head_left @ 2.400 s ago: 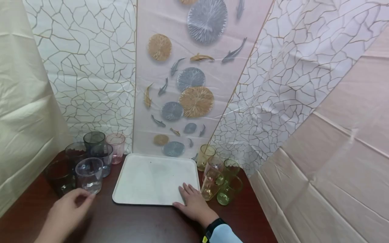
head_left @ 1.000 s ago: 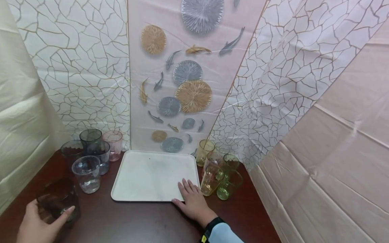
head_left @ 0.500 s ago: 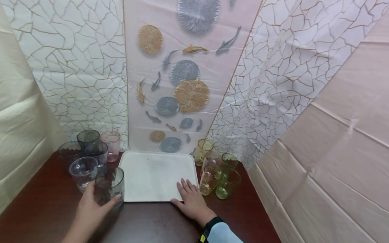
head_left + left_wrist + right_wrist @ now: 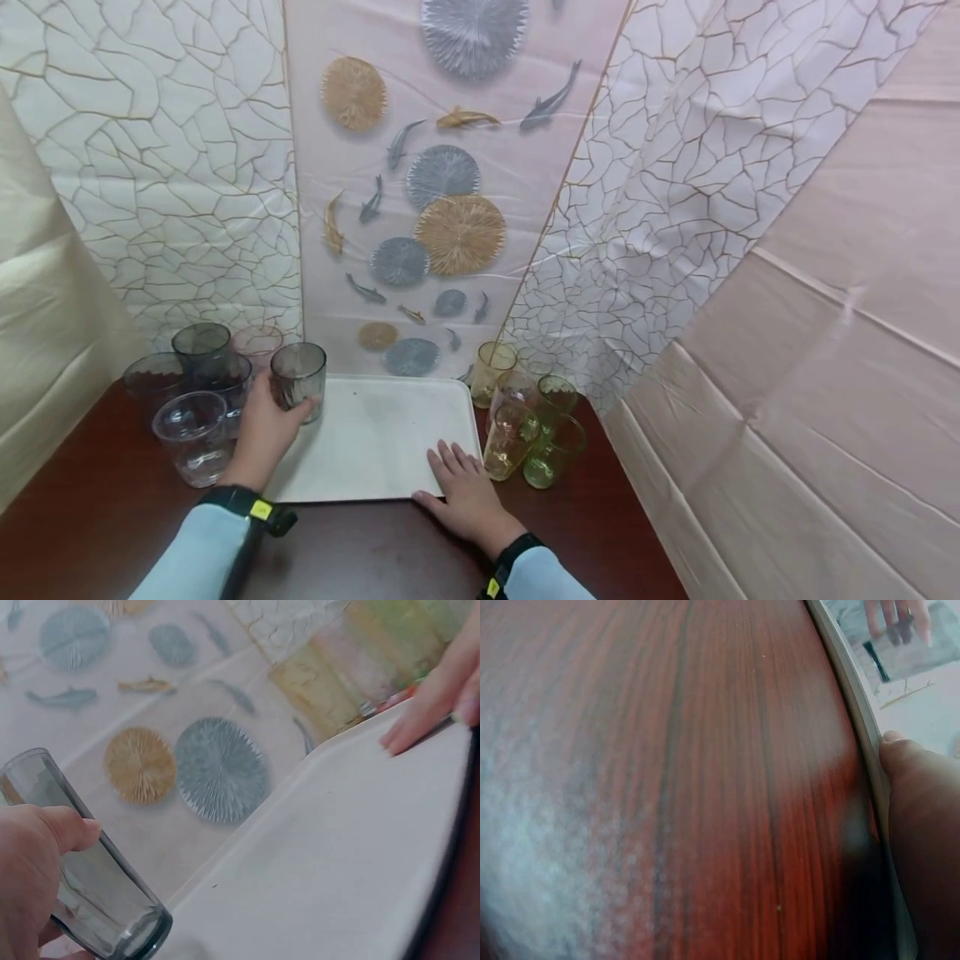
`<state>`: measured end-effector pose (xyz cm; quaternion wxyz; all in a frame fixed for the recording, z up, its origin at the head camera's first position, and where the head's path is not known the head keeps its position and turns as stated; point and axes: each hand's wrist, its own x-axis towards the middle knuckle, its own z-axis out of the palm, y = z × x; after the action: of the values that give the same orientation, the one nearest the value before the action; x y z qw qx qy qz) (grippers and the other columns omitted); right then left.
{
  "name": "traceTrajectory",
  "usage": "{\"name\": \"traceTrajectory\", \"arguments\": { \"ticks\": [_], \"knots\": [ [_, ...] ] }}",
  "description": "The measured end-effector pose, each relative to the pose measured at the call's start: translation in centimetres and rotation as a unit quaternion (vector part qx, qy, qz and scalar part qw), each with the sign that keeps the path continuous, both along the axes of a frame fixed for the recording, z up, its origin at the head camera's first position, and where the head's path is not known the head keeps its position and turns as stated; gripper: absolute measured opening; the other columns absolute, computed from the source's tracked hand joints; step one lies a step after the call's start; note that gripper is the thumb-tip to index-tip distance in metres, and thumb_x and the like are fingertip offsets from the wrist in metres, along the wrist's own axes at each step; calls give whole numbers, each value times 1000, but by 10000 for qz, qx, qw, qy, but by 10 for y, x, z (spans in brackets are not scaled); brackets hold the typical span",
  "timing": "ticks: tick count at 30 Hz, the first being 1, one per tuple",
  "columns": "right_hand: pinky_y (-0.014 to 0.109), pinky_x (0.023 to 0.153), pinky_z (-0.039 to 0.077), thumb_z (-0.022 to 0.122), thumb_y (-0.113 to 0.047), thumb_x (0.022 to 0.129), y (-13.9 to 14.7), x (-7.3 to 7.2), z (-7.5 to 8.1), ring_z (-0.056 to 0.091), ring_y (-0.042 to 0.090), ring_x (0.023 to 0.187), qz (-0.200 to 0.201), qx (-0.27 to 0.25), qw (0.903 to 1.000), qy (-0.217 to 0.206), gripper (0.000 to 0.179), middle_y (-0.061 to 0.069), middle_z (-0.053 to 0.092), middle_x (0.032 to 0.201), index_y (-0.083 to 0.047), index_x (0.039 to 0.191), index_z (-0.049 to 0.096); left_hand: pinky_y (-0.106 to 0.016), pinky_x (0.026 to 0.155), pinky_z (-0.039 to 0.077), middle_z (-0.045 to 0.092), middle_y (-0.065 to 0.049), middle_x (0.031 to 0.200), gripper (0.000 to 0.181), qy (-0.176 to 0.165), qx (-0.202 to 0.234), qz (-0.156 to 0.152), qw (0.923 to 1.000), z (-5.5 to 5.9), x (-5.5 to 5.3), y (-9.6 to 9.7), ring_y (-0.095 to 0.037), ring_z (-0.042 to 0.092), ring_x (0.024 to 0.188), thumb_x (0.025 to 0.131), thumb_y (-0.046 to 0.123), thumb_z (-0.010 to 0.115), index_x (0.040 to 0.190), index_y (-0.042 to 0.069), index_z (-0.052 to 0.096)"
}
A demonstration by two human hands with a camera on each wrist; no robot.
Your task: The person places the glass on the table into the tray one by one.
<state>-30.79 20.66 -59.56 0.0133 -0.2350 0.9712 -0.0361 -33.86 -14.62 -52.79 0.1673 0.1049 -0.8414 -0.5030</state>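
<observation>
My left hand (image 4: 264,425) grips a smoky grey drinking glass (image 4: 298,375) at the back left corner of the white tray (image 4: 375,450). In the left wrist view the thumb lies along the side of the grey glass (image 4: 112,900), whose base is close over the tray (image 4: 300,847). My right hand (image 4: 467,496) lies flat, fingers spread, on the tray's front right corner. Its thumb (image 4: 904,757) rests at the tray's rim in the right wrist view.
Left of the tray stand a clear glass (image 4: 197,442), a pink glass (image 4: 257,342) and several dark or bluish glasses (image 4: 201,346). Yellow glasses (image 4: 510,442), a pinkish one and green glasses (image 4: 551,458) crowd the right side. Patterned cloth (image 4: 405,192) hangs behind the dark wooden table (image 4: 360,550).
My left hand took hold of the dark glass at the front left, lifted it rightward past the clear glass and carried it to the tray's back left corner. The right hand stayed on the tray.
</observation>
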Motion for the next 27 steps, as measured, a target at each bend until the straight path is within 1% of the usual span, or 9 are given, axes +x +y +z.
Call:
{"name": "traceTrajectory", "arguments": {
  "ticks": [4,6,11,14,18,22,27],
  "knots": [
    [57,124,22,25,-81,99,-1,1,0,13,26,157,9,26,10000,-2,88,1,19,173,-26,168,28,-60,111,42,40,-30,156,90,371,-71,154,9992,-2,-21,1,-47,44,138,92,24,79,162,1,27],
    [57,124,22,24,-81,99,-1,1,0,13,26,157,8,11,10000,15,88,1,20,173,-26,168,28,-59,113,40,38,-27,159,91,485,-98,208,9986,-6,-30,3,-45,41,141,92,23,79,164,4,26],
    [57,123,22,24,-81,99,0,2,0,14,26,157,1,-13,10000,42,89,1,20,173,-26,167,29,-57,117,36,34,-22,164,95,542,-172,406,9976,-16,-48,7,-41,36,146,93,24,79,167,10,22],
    [58,123,24,22,-82,98,0,2,-1,15,27,156,38,-24,10000,81,90,2,21,172,-25,167,30,-58,117,34,34,-23,164,96,548,-285,496,9969,-20,-56,7,-40,35,147,93,23,79,168,11,20],
    [57,123,24,20,-83,98,0,3,1,16,27,156,41,-16,9999,107,91,2,21,172,-25,167,30,-59,117,34,35,-26,162,94,414,-466,584,9963,-21,-64,8,-42,35,146,94,22,77,167,7,20],
    [56,124,23,19,-84,97,0,3,3,14,25,157,-4,60,9999,85,91,0,19,173,-26,168,28,-59,117,34,34,-27,163,92,260,-449,581,9970,-22,-66,11,-43,34,146,97,24,75,167,3,19],
    [57,123,24,21,-82,98,2,3,2,15,26,156,5,33,10000,90,90,1,20,172,-25,167,29,-60,116,34,33,-27,163,92,155,-402,602,9973,-24,-68,14,-43,35,146,96,25,75,166,4,20]
  ]
}}
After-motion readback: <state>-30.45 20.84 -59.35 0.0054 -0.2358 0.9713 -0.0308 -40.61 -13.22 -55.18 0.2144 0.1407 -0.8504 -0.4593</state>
